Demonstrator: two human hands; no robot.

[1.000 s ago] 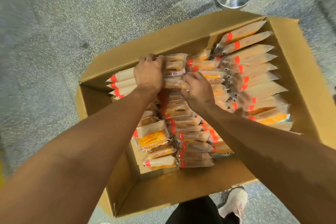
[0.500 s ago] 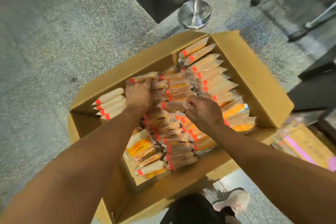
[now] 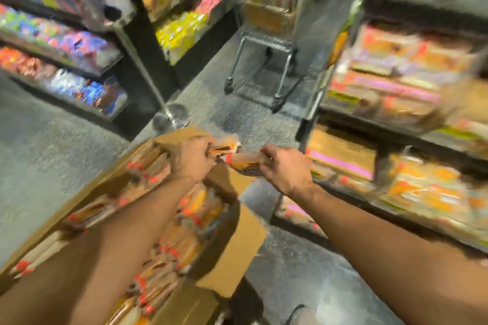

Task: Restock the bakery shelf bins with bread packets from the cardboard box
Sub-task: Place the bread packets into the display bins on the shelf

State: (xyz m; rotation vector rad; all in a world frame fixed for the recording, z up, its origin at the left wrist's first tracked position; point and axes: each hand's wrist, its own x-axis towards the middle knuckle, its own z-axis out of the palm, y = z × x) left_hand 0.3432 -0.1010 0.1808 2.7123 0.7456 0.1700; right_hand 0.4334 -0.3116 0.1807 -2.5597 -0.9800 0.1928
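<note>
2 hands carry bread packets (image 3: 245,159) above the cardboard box (image 3: 232,253): left hand (image 3: 191,159) and right hand (image 3: 284,170), each grip curled round its bundle. Best to keep both bundles level and squeezed lightly while swinging right toward the shelf bins (image 3: 340,163).

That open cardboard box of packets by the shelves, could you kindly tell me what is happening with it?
A person is restocking from the open brown cardboard box, which is full of clear bread packets with orange-red bands. The left hand grips some packets, and the right hand grips a clear-wrapped bread packet with an orange-red band, both held above the box's far corner. The blurred bakery shelf bins of wrapped bread stand to the right. Nothing held has reached a bin yet.
</note>
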